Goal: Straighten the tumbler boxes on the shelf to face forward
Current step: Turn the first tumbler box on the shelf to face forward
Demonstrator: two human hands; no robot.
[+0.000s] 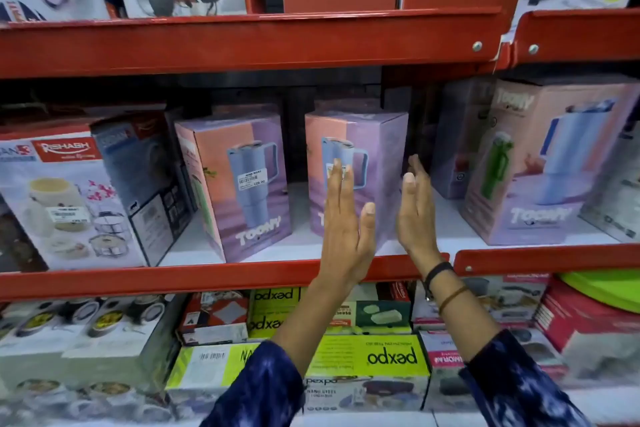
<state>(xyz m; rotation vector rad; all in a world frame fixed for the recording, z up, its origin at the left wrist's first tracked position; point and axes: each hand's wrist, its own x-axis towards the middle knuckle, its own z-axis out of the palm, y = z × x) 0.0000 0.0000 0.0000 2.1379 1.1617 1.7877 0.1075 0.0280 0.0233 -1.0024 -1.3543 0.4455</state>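
Nearest the lens, two dark blue patterned sleeves (263, 388) at bottom centre and bottom right of the frame. Above them, both hands raised to the middle shelf (221, 276), a red rail across the frame's centre. Left hand (346, 229) flat, fingers straight and together, palm turned right, fingertips over the front face of the middle box (377, 163); whether touching it, cannot tell. Right hand (417, 215) likewise flat and spread open, palm turned left, close beside that box's right edge, with a black band and a brown band on the wrist. Neither grip closed on anything; box between the two palms.

Middle box in frame centre, upright on the white shelf board, pink and lilac, printed with a blue handled tumbler, turned slightly so a narrow left side shows. Left box (239, 184) just left of centre, same print, price sticker on its front, angled with its left side showing more. Right box (540, 163) at right of frame, same print, nearer and tilted; a further lilac box behind it, blurred.

Far left of the shelf, a cookware carton (69, 198) with a red label. Lower shelf: green and white cartons (367, 357) marked "pexpo", upside down.
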